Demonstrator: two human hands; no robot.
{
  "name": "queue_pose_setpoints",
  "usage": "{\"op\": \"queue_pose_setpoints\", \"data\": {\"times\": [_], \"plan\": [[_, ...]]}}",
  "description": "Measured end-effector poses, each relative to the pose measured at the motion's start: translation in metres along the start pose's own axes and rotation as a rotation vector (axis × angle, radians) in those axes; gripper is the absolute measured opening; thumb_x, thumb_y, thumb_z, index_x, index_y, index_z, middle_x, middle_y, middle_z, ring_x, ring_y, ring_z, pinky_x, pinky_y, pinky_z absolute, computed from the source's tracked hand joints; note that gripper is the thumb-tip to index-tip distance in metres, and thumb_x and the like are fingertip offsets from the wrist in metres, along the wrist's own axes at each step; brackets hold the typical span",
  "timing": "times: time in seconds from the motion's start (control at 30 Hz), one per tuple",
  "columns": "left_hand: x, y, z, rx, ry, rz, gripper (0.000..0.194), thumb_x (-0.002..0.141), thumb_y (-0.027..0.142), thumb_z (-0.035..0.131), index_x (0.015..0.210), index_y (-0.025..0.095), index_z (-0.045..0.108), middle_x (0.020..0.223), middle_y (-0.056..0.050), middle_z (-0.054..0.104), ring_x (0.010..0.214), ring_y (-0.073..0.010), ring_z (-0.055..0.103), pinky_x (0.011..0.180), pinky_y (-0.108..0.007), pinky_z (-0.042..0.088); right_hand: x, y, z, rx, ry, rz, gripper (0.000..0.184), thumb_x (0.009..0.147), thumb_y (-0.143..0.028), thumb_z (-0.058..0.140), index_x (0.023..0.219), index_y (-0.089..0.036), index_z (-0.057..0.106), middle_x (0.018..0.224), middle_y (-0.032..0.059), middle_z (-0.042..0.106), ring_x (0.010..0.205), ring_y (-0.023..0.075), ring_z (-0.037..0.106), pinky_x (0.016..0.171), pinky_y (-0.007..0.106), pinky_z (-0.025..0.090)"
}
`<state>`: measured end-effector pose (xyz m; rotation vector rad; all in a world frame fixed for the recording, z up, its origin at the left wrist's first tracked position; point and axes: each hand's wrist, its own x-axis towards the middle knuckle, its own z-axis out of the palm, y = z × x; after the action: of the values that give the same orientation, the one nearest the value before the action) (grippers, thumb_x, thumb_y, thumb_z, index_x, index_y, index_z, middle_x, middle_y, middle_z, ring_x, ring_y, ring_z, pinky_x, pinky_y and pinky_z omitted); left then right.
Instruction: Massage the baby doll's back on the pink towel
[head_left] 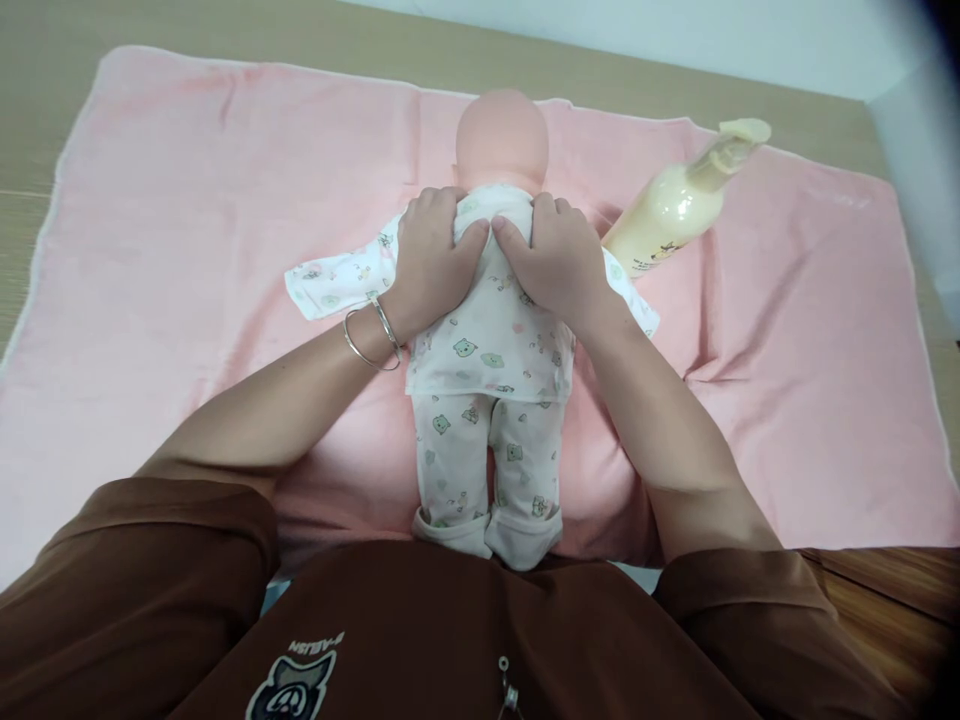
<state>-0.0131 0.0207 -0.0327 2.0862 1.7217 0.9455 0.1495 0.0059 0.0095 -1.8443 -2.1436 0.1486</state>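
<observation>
A baby doll [501, 140] with a smooth bald head lies stretched out, its face not visible. It wears a white patterned top [487, 345] and matching trousers [454, 460] with folded cuffs. My left hand [439, 250] is wrapped over the doll's left-side shoulder in this view, thumb on the upper torso. Over the opposite shoulder curls my right hand [559, 255], its thumb almost meeting the other. The fingertips of both hands are partly hidden. The doll's sleeves [337, 280] spread out to both sides.
A pink blanket [187, 220] with folds lies under the doll on a light wooden surface [45, 80]. To the right, a pale yellow pump bottle [667, 215] touches or overlaps the sleeve area. A white wall [675, 40] stands behind.
</observation>
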Motion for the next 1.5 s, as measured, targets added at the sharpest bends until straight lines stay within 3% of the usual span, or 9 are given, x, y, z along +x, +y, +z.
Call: {"op": "queue_pose_setpoints", "data": {"times": [0.23, 0.37, 0.63, 0.83, 0.93, 1.07, 1.17, 1.33, 1.5], "plan": [[-0.016, 0.020, -0.021, 0.106, -0.073, 0.186, 0.029, 0.112, 0.037, 0.037, 0.124, 0.020, 0.057, 0.123, -0.016, 0.060, 0.124, -0.0385, 0.053, 0.108, -0.057, 0.041, 0.007, 0.013, 0.006, 0.041, 0.014, -0.075, 0.054, 0.108, -0.063, 0.033, 0.110, -0.015, 0.059, 0.107, 0.0151, 0.066, 0.109, 0.0393, 0.065, 0.096, 0.060, 0.052], [-0.027, 0.035, -0.032, 0.121, -0.073, 0.236, 0.027, 0.109, 0.030, 0.037, 0.122, 0.019, 0.059, 0.126, -0.017, 0.060, 0.125, -0.0375, 0.054, 0.107, -0.055, 0.045, 0.004, 0.014, 0.001, 0.047, -0.059, -0.110, 0.058, 0.109, -0.061, 0.024, 0.117, -0.014, 0.057, 0.114, 0.0180, 0.064, 0.119, 0.0424, 0.061, 0.100, 0.066, 0.048], [0.005, 0.006, -0.021, -0.016, -0.080, 0.083, 0.026, 0.109, 0.038, 0.044, 0.095, 0.026, 0.062, 0.104, -0.008, 0.068, 0.110, -0.0312, 0.061, 0.099, -0.053, 0.048, -0.037, -0.026, -0.008, -0.001, 0.026, -0.161, 0.046, 0.110, -0.036, 0.032, 0.134, -0.003, 0.052, 0.141, 0.0287, 0.055, 0.143, 0.0464, 0.043, 0.120, 0.069, 0.032], [-0.014, 0.014, -0.015, 0.049, -0.010, 0.221, 0.016, 0.105, 0.030, 0.047, 0.112, 0.021, 0.058, 0.119, -0.015, 0.062, 0.122, -0.0368, 0.055, 0.107, -0.057, 0.044, -0.001, 0.002, -0.009, 0.087, -0.073, -0.099, 0.050, 0.110, -0.048, 0.035, 0.127, -0.007, 0.059, 0.134, 0.0234, 0.063, 0.134, 0.0403, 0.054, 0.116, 0.061, 0.041], [-0.021, 0.024, -0.021, 0.047, -0.005, 0.300, 0.013, 0.097, 0.018, 0.050, 0.107, 0.020, 0.058, 0.119, -0.016, 0.061, 0.121, -0.0368, 0.056, 0.104, -0.053, 0.048, 0.005, 0.010, -0.009, 0.093, -0.093, -0.103, 0.056, 0.111, -0.053, 0.030, 0.127, -0.007, 0.058, 0.126, 0.0218, 0.066, 0.128, 0.0390, 0.058, 0.113, 0.060, 0.044], [-0.006, 0.016, -0.022, 0.005, -0.021, 0.179, 0.013, 0.092, 0.013, 0.055, 0.084, 0.024, 0.055, 0.095, -0.010, 0.065, 0.101, -0.0329, 0.064, 0.093, -0.048, 0.053, -0.013, -0.003, -0.010, -0.017, -0.049, -0.184, 0.050, 0.109, -0.039, 0.035, 0.136, 0.001, 0.050, 0.139, 0.0282, 0.057, 0.138, 0.0433, 0.049, 0.117, 0.062, 0.038], [0.005, 0.005, -0.017, 0.033, -0.029, 0.141, 0.014, 0.097, 0.017, 0.052, 0.085, 0.025, 0.055, 0.091, -0.009, 0.064, 0.100, -0.0338, 0.064, 0.094, -0.049, 0.052, -0.024, -0.015, -0.015, -0.035, -0.065, -0.262, 0.047, 0.104, -0.028, 0.044, 0.140, 0.002, 0.045, 0.149, 0.0285, 0.049, 0.146, 0.0435, 0.040, 0.122, 0.059, 0.035], [-0.013, 0.016, -0.018, 0.221, -0.021, 0.297, 0.016, 0.094, 0.010, 0.048, 0.107, 0.015, 0.058, 0.110, -0.018, 0.062, 0.112, -0.0386, 0.061, 0.101, -0.052, 0.051, -0.010, -0.010, -0.019, 0.003, -0.093, -0.161, 0.032, 0.105, -0.025, 0.038, 0.119, -0.006, 0.059, 0.126, 0.0227, 0.064, 0.128, 0.0391, 0.058, 0.109, 0.054, 0.049], [-0.022, 0.026, -0.022, 0.112, -0.003, 0.344, 0.022, 0.094, 0.016, 0.057, 0.116, 0.019, 0.057, 0.124, -0.015, 0.061, 0.124, -0.0364, 0.057, 0.110, -0.051, 0.048, 0.003, 0.002, -0.011, 0.012, -0.083, -0.112, 0.037, 0.109, -0.034, 0.034, 0.112, -0.008, 0.061, 0.112, 0.0202, 0.068, 0.116, 0.0382, 0.063, 0.107, 0.056, 0.048]]}}
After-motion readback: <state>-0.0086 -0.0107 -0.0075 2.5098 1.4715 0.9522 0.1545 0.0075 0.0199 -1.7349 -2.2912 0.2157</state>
